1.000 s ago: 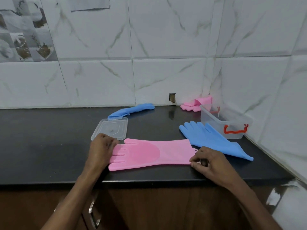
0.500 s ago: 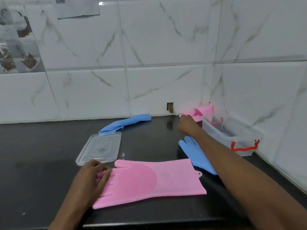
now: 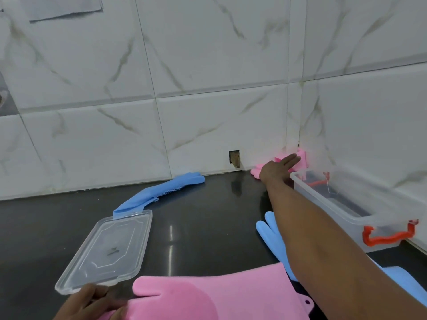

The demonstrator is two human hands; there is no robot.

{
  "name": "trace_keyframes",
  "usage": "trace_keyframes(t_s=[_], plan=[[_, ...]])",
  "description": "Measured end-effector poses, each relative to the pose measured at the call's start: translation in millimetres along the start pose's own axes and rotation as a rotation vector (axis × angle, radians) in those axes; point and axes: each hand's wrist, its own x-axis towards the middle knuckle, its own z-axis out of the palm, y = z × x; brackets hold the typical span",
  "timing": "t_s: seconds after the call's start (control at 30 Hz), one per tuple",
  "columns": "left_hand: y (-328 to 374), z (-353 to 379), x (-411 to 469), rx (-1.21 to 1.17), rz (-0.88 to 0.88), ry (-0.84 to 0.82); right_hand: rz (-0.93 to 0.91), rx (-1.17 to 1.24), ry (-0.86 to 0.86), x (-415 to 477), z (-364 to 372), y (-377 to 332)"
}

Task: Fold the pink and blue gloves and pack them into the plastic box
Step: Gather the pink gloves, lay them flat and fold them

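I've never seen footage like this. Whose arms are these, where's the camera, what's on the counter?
No robot: a person wears a camera on the head, looking down at bare hands. The right hand, fingers straight, reaches to the far pink glove. The left hand rests on the near pink glove. On the counter also lie a blue glove at the back, a second blue glove on the right, a clear lid and an open plastic box. Nothing is lifted.

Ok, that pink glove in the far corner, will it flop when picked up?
Probably flop: the far pink glove lies bunched against the wall. Likely light, thin like the near pink glove. Its rubbery look suggests the right hand won't slip.
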Motion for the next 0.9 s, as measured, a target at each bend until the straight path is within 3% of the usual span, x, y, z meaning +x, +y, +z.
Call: trace_keyframes(t_s=[0.13, 0.23, 0.33, 0.47, 0.6, 0.73, 0.9], plan=[[6.0, -0.1, 7.8, -0.226, -0.075, 0.047, -0.005, 0.074, 0.050, 1.2, -1.1, -6.1], [17.1, 6.3, 4.2, -0.029, 0.011, 0.153, -0.040, 0.154, 0.210, -20.8, -18.2, -17.2], [16.1, 12.6, -7.4, 0.147, 0.106, 0.279, -0.189, 0.209, 0.351, -56.2, -52.4, -32.8], [14.5, 13.1, -9.9, 0.177, 0.084, 0.249, -0.467, 0.299, 0.477, -99.4, -120.8, -37.1], [21.4, 9.9, -16.5, 0.141, 0.121, 0.299, -0.681, 0.372, 0.400, -130.4, -182.3, -17.1], [24.8, 6.2, -22.2, 0.062, 0.099, 0.406, -0.846, 0.228, 0.347, -168.0, -221.5, 1.2], [26.0, 3.6, -30.3, -0.057, 0.104, 0.529, -1.054, 0.308, 0.065, -205.6, -245.5, 18.4]])
